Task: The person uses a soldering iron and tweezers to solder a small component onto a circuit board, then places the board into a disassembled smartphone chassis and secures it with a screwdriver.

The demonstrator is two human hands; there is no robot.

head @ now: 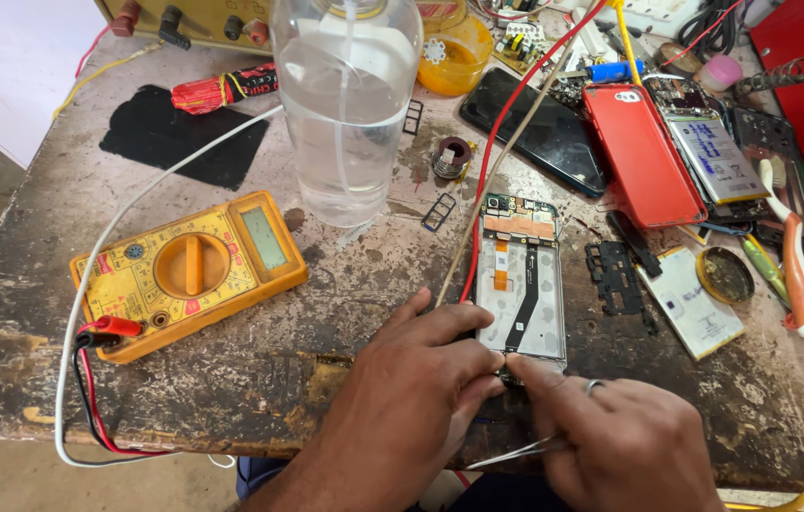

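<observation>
An opened phone [520,284] lies back-up on the worn workbench [345,303], its circuit board, orange flex cables and grey frame exposed. My left hand [416,379] rests on the bench, its fingers pressed against the phone's near left corner. My right hand [615,441], with a ring on one finger, grips metal tweezers [516,453] and touches the phone's bottom edge with its fingertips.
A yellow multimeter [188,270] with red and black leads sits at left. A clear water bottle [345,104] stands behind the phone. A red phone back [644,156], a black phone [535,133], batteries [696,303], a toothbrush [794,265] and loose parts crowd the right.
</observation>
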